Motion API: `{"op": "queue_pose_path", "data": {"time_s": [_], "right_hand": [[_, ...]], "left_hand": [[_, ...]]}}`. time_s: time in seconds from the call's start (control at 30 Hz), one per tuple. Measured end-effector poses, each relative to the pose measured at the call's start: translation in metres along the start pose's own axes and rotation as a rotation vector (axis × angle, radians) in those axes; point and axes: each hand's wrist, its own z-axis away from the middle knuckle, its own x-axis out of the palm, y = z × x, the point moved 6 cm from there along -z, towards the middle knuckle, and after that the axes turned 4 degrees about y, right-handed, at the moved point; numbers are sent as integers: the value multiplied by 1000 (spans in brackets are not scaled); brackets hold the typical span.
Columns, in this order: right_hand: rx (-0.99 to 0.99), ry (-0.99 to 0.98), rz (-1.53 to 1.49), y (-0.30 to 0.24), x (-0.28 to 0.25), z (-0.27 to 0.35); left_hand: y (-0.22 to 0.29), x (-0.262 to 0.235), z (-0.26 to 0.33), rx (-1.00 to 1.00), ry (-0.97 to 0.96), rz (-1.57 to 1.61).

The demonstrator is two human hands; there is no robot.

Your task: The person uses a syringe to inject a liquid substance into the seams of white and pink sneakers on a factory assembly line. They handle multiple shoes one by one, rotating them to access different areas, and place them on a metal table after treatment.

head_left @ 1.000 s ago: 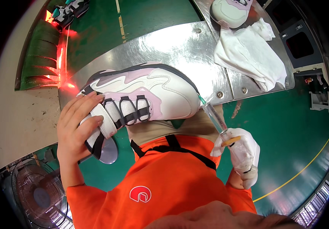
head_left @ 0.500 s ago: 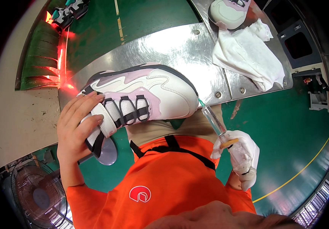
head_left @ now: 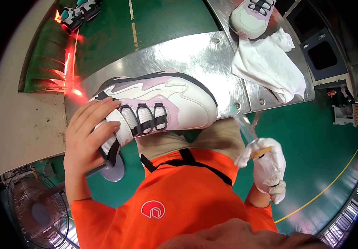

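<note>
A white and pale pink sneaker [head_left: 166, 103] with black straps lies on its side at the near edge of a metal worktable [head_left: 179, 58]. My bare left hand [head_left: 88, 137] grips its heel and collar. My right hand [head_left: 266, 166], in a white glove, holds a clear plastic syringe-like applicator [head_left: 245, 128] with an orange collar. Its tip points up toward the sneaker's toe and stays a short way off it.
A crumpled white cloth [head_left: 268, 66] lies on the table's right part, with a second sneaker [head_left: 251, 16] behind it. A green conveyor belt [head_left: 50, 62] with red light and another shoe [head_left: 77, 14] runs at left. A fan [head_left: 35, 209] stands at lower left.
The applicator tip has drifted slightly right and away from the sneaker's toe. The left hand and sneaker have hardly moved.
</note>
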Motion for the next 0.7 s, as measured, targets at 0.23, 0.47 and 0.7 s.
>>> {"op": "queue_pose_path", "data": {"time_s": [0.23, 0.47, 0.7], "right_hand": [[6, -15, 29, -1, 9, -8], [-151, 194, 311, -2, -5, -10], [-198, 107, 635, 19, 2, -42]], "left_hand": [[-2, -2, -2, -3, -26, 35], [-4, -1, -5, -14, -8, 37], [-11, -2, -16, 24, 11, 69]]}}
